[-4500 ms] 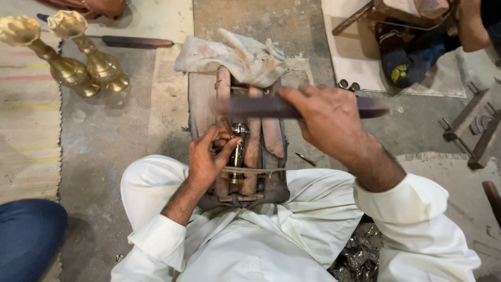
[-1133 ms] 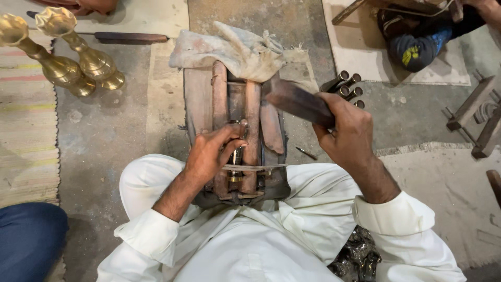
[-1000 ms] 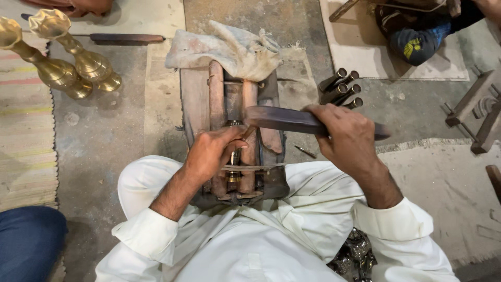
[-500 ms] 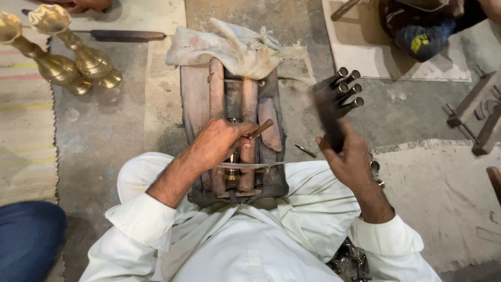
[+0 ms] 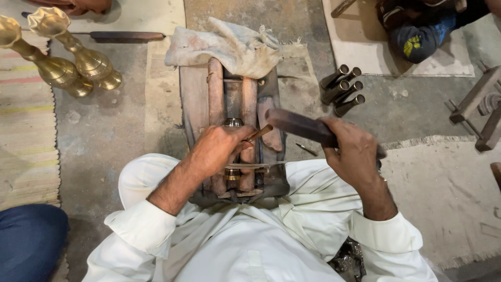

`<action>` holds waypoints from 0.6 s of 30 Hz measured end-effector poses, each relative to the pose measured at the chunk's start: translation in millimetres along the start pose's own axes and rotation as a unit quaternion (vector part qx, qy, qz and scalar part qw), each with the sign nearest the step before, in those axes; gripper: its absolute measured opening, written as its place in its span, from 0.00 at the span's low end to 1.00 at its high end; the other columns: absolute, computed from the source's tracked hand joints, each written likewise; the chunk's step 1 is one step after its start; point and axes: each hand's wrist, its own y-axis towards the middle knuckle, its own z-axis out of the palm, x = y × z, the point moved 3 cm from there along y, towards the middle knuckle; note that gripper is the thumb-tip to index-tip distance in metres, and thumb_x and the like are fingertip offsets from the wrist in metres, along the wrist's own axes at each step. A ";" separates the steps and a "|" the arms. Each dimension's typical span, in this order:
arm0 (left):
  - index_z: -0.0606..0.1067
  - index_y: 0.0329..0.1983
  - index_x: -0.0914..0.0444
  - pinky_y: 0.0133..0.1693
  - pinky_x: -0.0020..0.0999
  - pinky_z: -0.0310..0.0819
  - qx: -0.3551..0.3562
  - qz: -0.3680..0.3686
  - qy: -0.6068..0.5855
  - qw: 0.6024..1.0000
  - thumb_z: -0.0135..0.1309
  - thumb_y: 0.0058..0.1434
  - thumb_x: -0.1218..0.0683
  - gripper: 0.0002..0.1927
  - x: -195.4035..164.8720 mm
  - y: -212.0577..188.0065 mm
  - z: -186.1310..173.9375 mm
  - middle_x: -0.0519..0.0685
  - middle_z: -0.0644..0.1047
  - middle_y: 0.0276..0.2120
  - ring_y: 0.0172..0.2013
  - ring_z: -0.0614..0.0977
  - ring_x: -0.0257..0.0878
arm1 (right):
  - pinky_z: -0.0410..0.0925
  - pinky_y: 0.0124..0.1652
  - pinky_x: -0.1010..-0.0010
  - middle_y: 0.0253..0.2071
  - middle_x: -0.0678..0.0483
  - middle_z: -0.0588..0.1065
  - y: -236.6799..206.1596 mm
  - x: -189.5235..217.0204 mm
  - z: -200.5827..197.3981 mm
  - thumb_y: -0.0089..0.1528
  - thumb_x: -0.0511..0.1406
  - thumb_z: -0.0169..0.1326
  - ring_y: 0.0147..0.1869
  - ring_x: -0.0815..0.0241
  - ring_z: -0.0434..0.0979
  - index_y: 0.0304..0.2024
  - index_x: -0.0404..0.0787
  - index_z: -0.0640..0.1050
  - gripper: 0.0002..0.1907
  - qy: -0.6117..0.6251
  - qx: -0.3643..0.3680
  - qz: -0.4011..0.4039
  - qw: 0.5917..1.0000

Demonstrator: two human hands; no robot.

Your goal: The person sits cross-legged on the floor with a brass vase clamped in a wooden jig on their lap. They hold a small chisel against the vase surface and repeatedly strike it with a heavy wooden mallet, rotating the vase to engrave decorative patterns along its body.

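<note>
Wooden cradle, rag-topped, sitting between my knees on floor; risking shift under blow.

Dark flat bar: my right hand wrapping fingers tight round it, swinging it toward punch; glancing strike likely bruising left knuckles.

Brass piece, lying in cradle groove under my left hand; risking dent or roll.

Thin punch: left fingers pinching it closed, slanting; possibly skidding.
</note>
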 end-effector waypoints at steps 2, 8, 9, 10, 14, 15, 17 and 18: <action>0.78 0.51 0.58 0.32 0.50 0.77 0.014 -0.002 0.011 1.000 0.59 0.63 0.52 0.14 -1.0 4.6 1.8 0.56 0.82 0.29 0.30 0.84 0.56 | 0.70 0.40 0.54 0.37 0.43 0.80 -1.7 -4.8 0.5 0.52 0.29 0.62 0.41 0.40 0.81 0.54 0.42 0.77 0.26 -0.006 0.045 0.047 0.998; 0.78 0.51 0.57 0.35 0.53 0.75 0.058 -0.020 0.042 0.997 0.61 0.60 0.52 0.16 -1.2 19.4 7.8 0.57 0.82 0.28 0.32 0.83 0.57 | 0.69 0.36 0.51 0.35 0.43 0.78 -12.8 -22.0 16.3 0.57 0.32 0.63 0.37 0.38 0.78 0.56 0.45 0.73 0.24 0.151 0.028 0.240 0.958; 0.78 0.50 0.57 0.35 0.53 0.75 0.064 -0.023 0.049 0.997 0.61 0.60 0.52 0.15 -0.9 20.0 8.2 0.57 0.82 0.29 0.33 0.83 0.57 | 0.69 0.35 0.50 0.34 0.44 0.78 -16.2 -26.7 22.4 0.59 0.34 0.63 0.36 0.37 0.76 0.57 0.45 0.71 0.25 0.225 0.031 0.310 0.923; 0.78 0.49 0.57 0.35 0.53 0.75 0.070 -0.024 0.057 0.996 0.61 0.61 0.52 0.14 -0.4 20.4 8.2 0.57 0.82 0.29 0.33 0.83 0.57 | 0.69 0.36 0.50 0.34 0.43 0.78 -16.1 -25.4 25.3 0.58 0.34 0.63 0.38 0.37 0.77 0.56 0.45 0.72 0.24 0.159 0.078 0.252 0.951; 0.77 0.48 0.60 0.34 0.51 0.75 0.001 0.026 -0.036 0.999 0.60 0.60 0.56 0.13 1.2 11.4 -1.8 0.57 0.82 0.32 0.34 0.83 0.58 | 0.68 0.37 0.50 0.33 0.44 0.80 -23.2 -24.1 27.2 0.53 0.33 0.62 0.39 0.38 0.80 0.51 0.45 0.76 0.22 -0.005 0.134 0.109 0.985; 0.77 0.48 0.61 0.34 0.51 0.75 -0.008 0.015 -0.039 0.999 0.60 0.61 0.56 0.13 4.1 8.7 -5.1 0.58 0.81 0.32 0.34 0.83 0.58 | 0.68 0.36 0.51 0.34 0.45 0.81 -23.8 -23.5 27.6 0.52 0.32 0.62 0.39 0.39 0.80 0.50 0.46 0.76 0.22 -0.017 0.124 0.091 0.988; 0.76 0.48 0.61 0.33 0.50 0.75 -0.017 0.001 -0.045 0.999 0.61 0.61 0.56 0.13 6.0 2.3 -6.4 0.58 0.81 0.31 0.34 0.83 0.58 | 0.68 0.35 0.52 0.32 0.44 0.80 -25.1 -24.5 30.7 0.54 0.34 0.63 0.36 0.39 0.80 0.50 0.46 0.77 0.21 0.026 0.117 0.137 0.983; 0.76 0.47 0.62 0.34 0.50 0.75 -0.019 0.008 -0.044 0.999 0.62 0.61 0.55 0.13 7.2 2.1 -7.8 0.58 0.81 0.31 0.34 0.83 0.58 | 0.69 0.34 0.53 0.31 0.44 0.79 -23.6 -24.5 32.9 0.55 0.36 0.64 0.35 0.38 0.80 0.51 0.47 0.77 0.21 0.048 0.110 0.159 0.980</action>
